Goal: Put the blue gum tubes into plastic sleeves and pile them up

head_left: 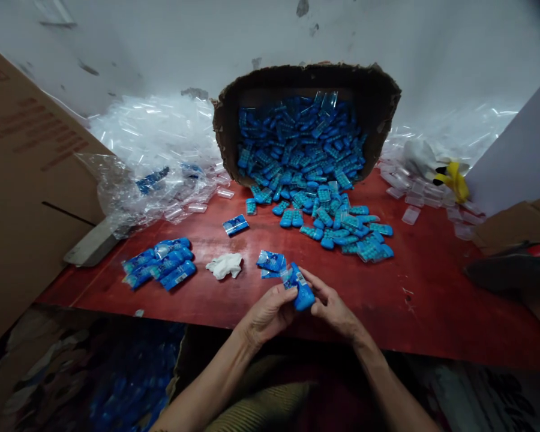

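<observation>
Currently, one blue packet [304, 298] between two hands

Left hand [269, 313] and right hand [335, 311] both grip it above the red table [378, 321]'s front edge. Just beyond lie overlapping wrappers [270, 260], one separate wrapper [236, 225], one crumpled tissue [225, 266] and at least five heaped packets [179, 276]. One tipped carton [225, 141] blocks the back, spilling countless blue cases [324, 195].
</observation>
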A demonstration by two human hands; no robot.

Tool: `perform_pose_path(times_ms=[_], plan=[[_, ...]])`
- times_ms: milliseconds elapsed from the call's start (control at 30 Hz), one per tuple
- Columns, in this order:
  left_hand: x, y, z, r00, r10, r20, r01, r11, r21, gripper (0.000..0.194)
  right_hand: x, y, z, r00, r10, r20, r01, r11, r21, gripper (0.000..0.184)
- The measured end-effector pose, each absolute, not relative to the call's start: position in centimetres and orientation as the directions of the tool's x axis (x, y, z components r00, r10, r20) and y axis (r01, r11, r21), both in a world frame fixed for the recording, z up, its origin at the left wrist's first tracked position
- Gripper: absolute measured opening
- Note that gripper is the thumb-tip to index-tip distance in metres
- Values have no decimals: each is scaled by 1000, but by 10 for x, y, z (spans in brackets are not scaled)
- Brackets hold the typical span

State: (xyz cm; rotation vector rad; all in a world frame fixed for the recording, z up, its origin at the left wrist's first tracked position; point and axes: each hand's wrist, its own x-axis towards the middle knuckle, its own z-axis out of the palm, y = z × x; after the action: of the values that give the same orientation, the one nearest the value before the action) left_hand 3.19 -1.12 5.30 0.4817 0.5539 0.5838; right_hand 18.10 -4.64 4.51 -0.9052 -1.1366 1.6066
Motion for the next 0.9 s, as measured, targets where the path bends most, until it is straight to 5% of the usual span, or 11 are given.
perform_pose_path(times_ms=[100,400,900], plan=[[29,-11,52,699,630,-339,-379,728,572,17,180,-45,38,-274,961,-33,-327,-125,-937,59],[23,-11,54,746,569,-346,-263,729,632,28,180,-49,43,-366,917,-156,-348,-290,-891,62],[36,-20,56,671,668,-321,-344,664,663,28,177,-50,27,-205,976,-76,-296,-136,-946,64]])
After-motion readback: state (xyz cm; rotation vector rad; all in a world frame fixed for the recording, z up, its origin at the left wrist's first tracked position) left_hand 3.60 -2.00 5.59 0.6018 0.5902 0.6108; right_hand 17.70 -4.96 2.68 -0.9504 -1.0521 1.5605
